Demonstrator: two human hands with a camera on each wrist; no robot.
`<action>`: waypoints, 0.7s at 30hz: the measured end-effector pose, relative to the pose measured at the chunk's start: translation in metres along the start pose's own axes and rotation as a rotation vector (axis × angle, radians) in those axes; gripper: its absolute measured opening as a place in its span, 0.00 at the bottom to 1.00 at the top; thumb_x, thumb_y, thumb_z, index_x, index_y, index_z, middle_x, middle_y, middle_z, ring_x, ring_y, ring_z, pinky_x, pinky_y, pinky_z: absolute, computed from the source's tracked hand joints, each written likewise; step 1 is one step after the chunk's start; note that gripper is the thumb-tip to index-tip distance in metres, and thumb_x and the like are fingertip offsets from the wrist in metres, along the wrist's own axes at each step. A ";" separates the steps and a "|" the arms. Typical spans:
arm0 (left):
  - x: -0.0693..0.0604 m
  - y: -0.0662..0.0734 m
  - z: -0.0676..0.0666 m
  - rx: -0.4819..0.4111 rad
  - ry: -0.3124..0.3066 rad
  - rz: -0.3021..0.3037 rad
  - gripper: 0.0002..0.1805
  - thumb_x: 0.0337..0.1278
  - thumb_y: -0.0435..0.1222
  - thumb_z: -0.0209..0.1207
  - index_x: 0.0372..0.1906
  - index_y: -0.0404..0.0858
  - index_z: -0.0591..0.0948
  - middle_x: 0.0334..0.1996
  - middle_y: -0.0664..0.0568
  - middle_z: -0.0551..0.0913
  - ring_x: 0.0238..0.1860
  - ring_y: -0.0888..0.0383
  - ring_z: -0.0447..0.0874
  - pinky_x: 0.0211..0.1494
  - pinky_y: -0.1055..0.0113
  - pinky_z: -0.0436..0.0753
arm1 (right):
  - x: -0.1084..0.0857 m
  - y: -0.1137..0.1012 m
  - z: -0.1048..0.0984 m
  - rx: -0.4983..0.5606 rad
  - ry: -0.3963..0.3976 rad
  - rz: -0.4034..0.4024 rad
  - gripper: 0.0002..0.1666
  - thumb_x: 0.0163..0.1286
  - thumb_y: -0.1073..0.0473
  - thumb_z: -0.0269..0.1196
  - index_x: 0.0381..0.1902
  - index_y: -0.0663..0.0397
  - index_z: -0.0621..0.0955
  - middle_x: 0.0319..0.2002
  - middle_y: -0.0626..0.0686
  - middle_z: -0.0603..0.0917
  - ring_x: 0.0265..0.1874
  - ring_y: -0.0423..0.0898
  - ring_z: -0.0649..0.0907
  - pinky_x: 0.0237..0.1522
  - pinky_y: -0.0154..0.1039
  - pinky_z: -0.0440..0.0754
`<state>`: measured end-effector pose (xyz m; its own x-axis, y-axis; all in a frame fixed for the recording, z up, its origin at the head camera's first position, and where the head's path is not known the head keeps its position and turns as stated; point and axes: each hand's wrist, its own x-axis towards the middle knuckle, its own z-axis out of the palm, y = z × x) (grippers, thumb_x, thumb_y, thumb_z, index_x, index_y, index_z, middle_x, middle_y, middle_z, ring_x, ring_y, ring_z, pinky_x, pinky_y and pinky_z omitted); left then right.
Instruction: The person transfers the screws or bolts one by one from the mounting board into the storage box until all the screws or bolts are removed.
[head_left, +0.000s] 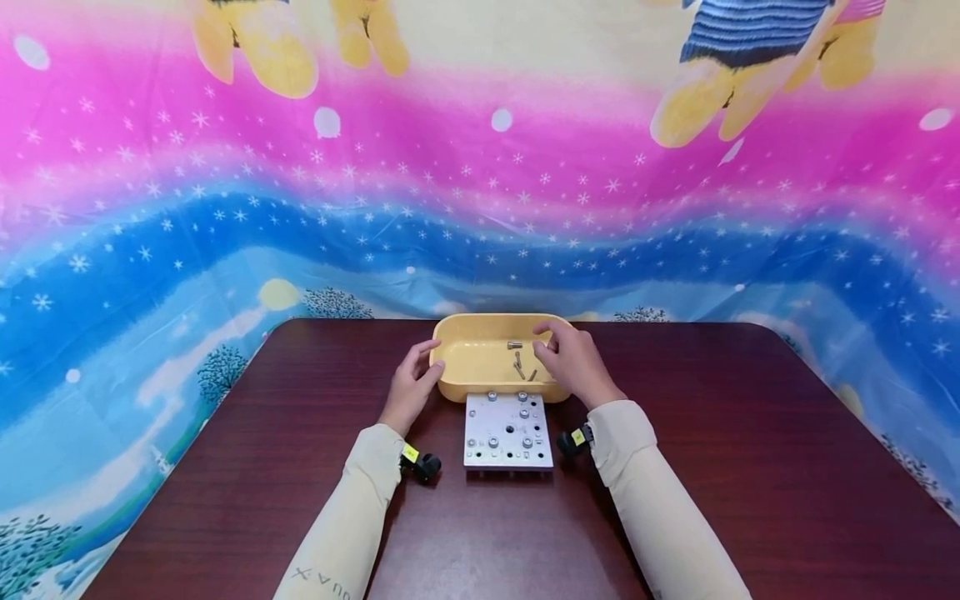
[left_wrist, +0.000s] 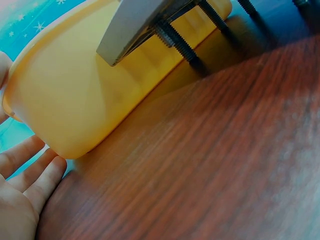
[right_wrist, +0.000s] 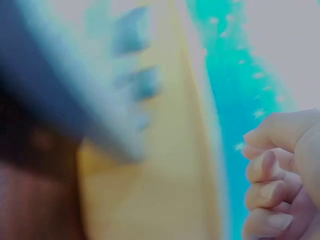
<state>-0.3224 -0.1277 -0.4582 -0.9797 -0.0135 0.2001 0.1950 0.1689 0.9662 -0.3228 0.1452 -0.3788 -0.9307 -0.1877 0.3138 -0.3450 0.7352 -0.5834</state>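
Note:
A yellow tray (head_left: 472, 386) holds several loose metal screws (head_left: 517, 362) toward its right side. My left hand (head_left: 408, 387) touches the tray's left end, thumb and forefinger at the rim; in the left wrist view its other fingers (left_wrist: 42, 182) stretch along the outside wall. Over the tray's right end is my right hand (head_left: 579, 362), its thumb and forefinger bent and apart, with nothing visible between them. In the right wrist view its other fingers are curled. A silver metal plate (head_left: 498, 427) with socket-head screws stands before the tray, threaded screw shanks (left_wrist: 175, 42) protruding beneath.
The dark red wooden table (head_left: 315, 467) carries the tray and plate. A printed cloth (head_left: 450, 242) with snowflakes hangs behind the table's far edge. Black wrist cameras (head_left: 426, 467) sit at both sleeve cuffs, one on each side of the plate.

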 end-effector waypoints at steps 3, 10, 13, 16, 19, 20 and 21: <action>0.000 -0.001 0.001 0.000 0.006 0.016 0.21 0.67 0.40 0.56 0.64 0.52 0.73 0.63 0.51 0.73 0.64 0.52 0.70 0.63 0.53 0.71 | -0.002 -0.013 -0.008 0.035 -0.062 -0.063 0.13 0.69 0.58 0.58 0.50 0.50 0.79 0.18 0.50 0.74 0.15 0.46 0.72 0.19 0.41 0.72; -0.004 0.007 -0.002 -0.010 -0.021 -0.001 0.23 0.67 0.42 0.56 0.65 0.50 0.72 0.65 0.49 0.71 0.65 0.50 0.68 0.64 0.53 0.70 | -0.014 -0.044 -0.018 -0.031 -0.424 -0.144 0.18 0.66 0.60 0.61 0.53 0.58 0.77 0.22 0.48 0.78 0.20 0.42 0.77 0.26 0.39 0.76; -0.009 0.017 -0.003 -0.015 -0.037 -0.008 0.24 0.67 0.39 0.56 0.67 0.45 0.71 0.66 0.46 0.70 0.67 0.49 0.67 0.65 0.53 0.69 | -0.021 -0.055 -0.020 -0.075 -0.542 -0.130 0.18 0.65 0.62 0.62 0.53 0.56 0.77 0.24 0.48 0.79 0.23 0.42 0.78 0.30 0.38 0.76; -0.006 0.013 -0.003 -0.007 -0.035 0.002 0.24 0.68 0.39 0.55 0.67 0.46 0.71 0.66 0.46 0.69 0.67 0.48 0.66 0.65 0.52 0.69 | -0.026 -0.064 -0.021 -0.097 -0.601 -0.115 0.16 0.64 0.62 0.63 0.51 0.54 0.77 0.25 0.49 0.79 0.23 0.43 0.77 0.30 0.38 0.76; 0.001 -0.001 -0.001 -0.010 -0.022 0.012 0.22 0.67 0.42 0.56 0.65 0.52 0.72 0.66 0.49 0.70 0.67 0.51 0.66 0.66 0.52 0.68 | -0.030 -0.071 -0.020 -0.117 -0.633 -0.109 0.16 0.64 0.62 0.63 0.50 0.52 0.77 0.25 0.49 0.79 0.24 0.43 0.77 0.29 0.38 0.75; 0.001 -0.002 0.000 -0.006 -0.015 0.016 0.22 0.67 0.43 0.57 0.64 0.53 0.72 0.65 0.50 0.71 0.67 0.52 0.67 0.65 0.53 0.69 | -0.031 -0.072 -0.020 -0.122 -0.639 -0.112 0.16 0.63 0.62 0.63 0.50 0.52 0.77 0.25 0.49 0.79 0.24 0.43 0.77 0.28 0.39 0.75; 0.001 -0.002 0.000 -0.005 -0.011 0.016 0.22 0.66 0.44 0.57 0.64 0.53 0.73 0.65 0.51 0.71 0.66 0.53 0.67 0.65 0.53 0.69 | -0.032 -0.074 -0.020 -0.128 -0.644 -0.114 0.17 0.63 0.62 0.63 0.50 0.52 0.77 0.26 0.49 0.79 0.24 0.43 0.77 0.28 0.39 0.75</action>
<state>-0.3233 -0.1283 -0.4600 -0.9768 -0.0003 0.2141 0.2111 0.1644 0.9635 -0.2654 0.1094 -0.3307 -0.7895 -0.5912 -0.1649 -0.4652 0.7517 -0.4675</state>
